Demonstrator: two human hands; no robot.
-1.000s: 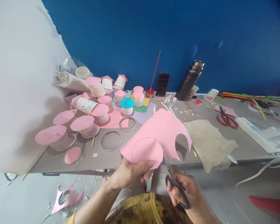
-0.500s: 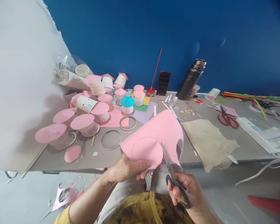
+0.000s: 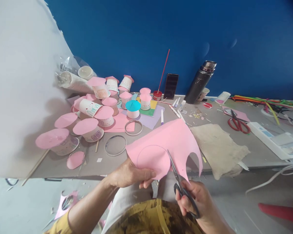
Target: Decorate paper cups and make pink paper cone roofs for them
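Note:
My left hand [image 3: 134,175] pinches the lower left edge of a pink paper sheet [image 3: 171,136], thumb on top and fingers beneath. A circle is drawn on the sheet, partly cut along its right side, and a round hole shows near the sheet's right edge. In my right hand [image 3: 197,198] are black-handled scissors [image 3: 177,177], fingers in the loops. Their blades point up and away from me, lying along the right side of the drawn circle. Two grey rings [image 3: 116,145] lie on the table just beyond my left hand.
Paper cups with pink paper tops [image 3: 89,129] crowd the table's left, one with a blue top [image 3: 133,107]. Behind stand a phone [image 3: 171,86] and a dark flask [image 3: 200,83]. On the right are a beige cloth [image 3: 218,148], red-handled scissors [image 3: 238,123] and a power strip [image 3: 268,139].
The pink sheet's right part has swung down and opened out to the right, showing more of its round hole. Both hands keep their holds with little movement.

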